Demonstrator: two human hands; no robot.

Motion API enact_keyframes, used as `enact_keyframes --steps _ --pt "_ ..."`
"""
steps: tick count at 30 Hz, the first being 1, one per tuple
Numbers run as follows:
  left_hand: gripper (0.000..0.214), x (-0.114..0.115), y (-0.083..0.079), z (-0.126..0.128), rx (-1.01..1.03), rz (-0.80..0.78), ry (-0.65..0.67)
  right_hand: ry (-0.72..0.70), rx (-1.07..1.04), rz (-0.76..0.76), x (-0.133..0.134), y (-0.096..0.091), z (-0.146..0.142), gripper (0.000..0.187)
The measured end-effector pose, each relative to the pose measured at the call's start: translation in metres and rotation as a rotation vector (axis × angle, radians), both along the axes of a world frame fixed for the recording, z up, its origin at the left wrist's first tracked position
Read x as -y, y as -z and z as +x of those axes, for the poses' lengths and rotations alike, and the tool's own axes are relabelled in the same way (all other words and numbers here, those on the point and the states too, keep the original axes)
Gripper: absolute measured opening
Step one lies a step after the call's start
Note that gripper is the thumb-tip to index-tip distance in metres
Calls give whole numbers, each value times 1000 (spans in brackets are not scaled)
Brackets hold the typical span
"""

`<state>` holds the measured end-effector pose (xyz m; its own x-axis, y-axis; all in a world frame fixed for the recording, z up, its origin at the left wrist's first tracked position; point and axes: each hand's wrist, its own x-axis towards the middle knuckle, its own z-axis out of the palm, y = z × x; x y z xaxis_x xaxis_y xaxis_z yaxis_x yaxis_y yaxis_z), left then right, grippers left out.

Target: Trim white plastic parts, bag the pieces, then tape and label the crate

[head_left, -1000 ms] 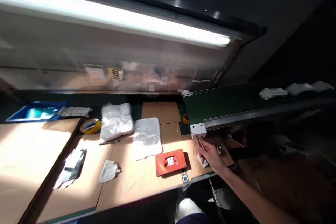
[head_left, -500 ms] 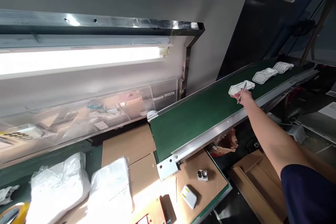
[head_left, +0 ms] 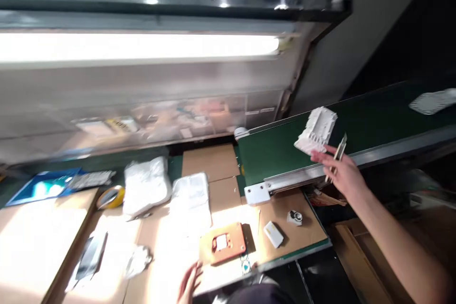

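Observation:
My right hand is over the near edge of the green conveyor belt. Its fingertips hold a white moulded plastic part by its lower end, tilted with its ribbed side showing. A slim craft knife is tucked in the same hand, blade pointing up. At the bottom, my left hand is partly in view, fingers stretched and slightly apart, holding nothing visible. It is beside an orange block fixture with a white piece in its recess.
The green belt carries another white part farther right. On the cardboard-covered bench are a small white box, a white piece with dark round ends, bagged stacks and yellow tape. A lamp hangs above.
My right hand has brought a white part toward the near end of the belt, turning it. The view has swung left, and my left hand and the orange fixture now show.

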<state>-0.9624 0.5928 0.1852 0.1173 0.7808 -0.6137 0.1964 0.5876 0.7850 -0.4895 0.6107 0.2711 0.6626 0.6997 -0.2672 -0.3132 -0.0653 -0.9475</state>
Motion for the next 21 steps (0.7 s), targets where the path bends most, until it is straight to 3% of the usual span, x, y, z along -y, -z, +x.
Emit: enact_keyframes --steps 3,5,7,9,11,16,21 --pt "70 -1 -13 -19 172 41 -205 -393 -249 -102 41 19 -144 50" --pt "79 -4 -23 -30 522 -52 -400 -688 -405 -131 67 31 -221 44" --pt "81 -1 -34 -44 717 -202 -439 -972 -511 -165 86 42 -276 39" --pt "90 12 -44 -61 896 -374 -396 -1167 -517 -233 95 50 -306 36" --pt "96 30 -55 -77 1058 -454 -374 -1204 -430 -300 95 51 -319 34" --pt "97 61 -75 -100 1272 -551 -340 -969 -186 -269 68 30 -342 31" --pt "96 71 -82 -97 1369 -638 -305 -957 -242 -232 53 11 -380 38"
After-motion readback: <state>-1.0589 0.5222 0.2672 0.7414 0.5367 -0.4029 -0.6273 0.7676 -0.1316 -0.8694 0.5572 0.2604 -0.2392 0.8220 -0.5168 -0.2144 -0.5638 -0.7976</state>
